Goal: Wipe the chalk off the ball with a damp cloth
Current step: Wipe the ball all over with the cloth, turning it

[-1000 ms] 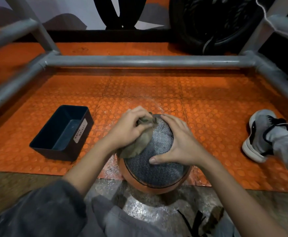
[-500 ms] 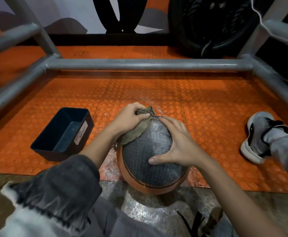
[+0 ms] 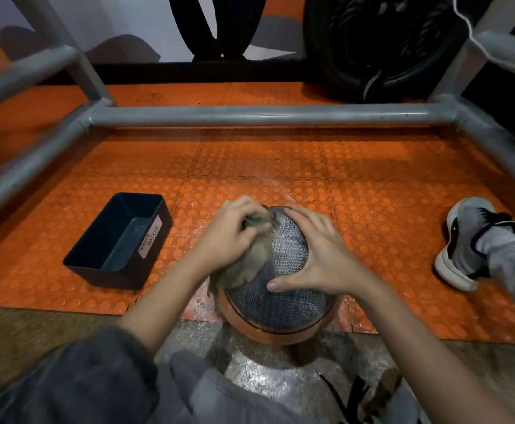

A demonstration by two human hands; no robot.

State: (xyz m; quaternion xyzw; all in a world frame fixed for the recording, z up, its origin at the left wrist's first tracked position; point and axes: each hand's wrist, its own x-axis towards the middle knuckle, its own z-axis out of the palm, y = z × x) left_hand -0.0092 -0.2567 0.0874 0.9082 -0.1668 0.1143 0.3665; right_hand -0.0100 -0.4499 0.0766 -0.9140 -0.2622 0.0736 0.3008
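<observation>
Mid-wipe, looks like: cloth (image 3: 244, 270) bunched in the left hand (image 3: 235, 232), ball (image 3: 280, 304) steadied by the flat, spread right hand (image 3: 317, 258), most probably not yet wiped.

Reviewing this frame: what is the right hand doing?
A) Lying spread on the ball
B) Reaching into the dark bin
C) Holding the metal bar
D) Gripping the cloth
A: the right hand lies with fingers spread on the ball, while the left hand grips the cloth.
</observation>
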